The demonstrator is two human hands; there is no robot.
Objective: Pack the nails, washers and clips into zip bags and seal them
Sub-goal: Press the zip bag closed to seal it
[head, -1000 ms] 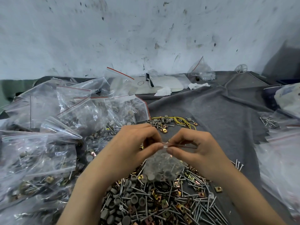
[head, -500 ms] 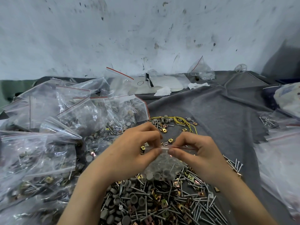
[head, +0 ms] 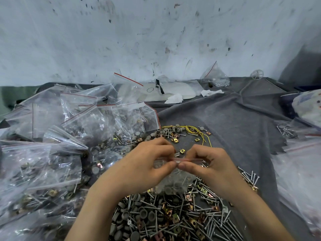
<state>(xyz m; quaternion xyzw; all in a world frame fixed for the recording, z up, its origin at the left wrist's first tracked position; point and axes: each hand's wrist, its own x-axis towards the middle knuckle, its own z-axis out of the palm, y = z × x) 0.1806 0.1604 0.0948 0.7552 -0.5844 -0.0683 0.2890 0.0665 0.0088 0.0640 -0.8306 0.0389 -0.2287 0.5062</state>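
Small clear zip bag (head: 175, 181) is held just above the loose pile at centre, its thin film crinkled and its belly full of round grey washers. Its red-lined zip strip runs flat across the top. Left hand (head: 139, 166) and right hand (head: 214, 165) both pinch that strip, thumbs under and fingers curled over, with the thumb tips almost touching mid-strip.

Below and toward the camera is the mixed heap: long thin steel nails (head: 224, 223) with flat heads, dull grey cupped washers (head: 144, 213), and square brassy sheet-metal clips (head: 174, 216), all jumbled. More washers and clips are scattered beyond the hands, next to a tangle of yellow wire (head: 194, 131).

On the left is a heap of filled bags (head: 52, 153), glossy, wrinkled and red-striped, with the same hardware inside. More clear bags (head: 298, 171) sit at the right edge, their contents blurred.

Everything lies on a rumpled grey cloth (head: 234, 122), soft and matte. At the back are crumpled white tissue (head: 174, 99) and a peaked bag (head: 215, 77) with tiny shiny bits. Behind them is a scuffed whitish wall (head: 156, 32) with dark specks.
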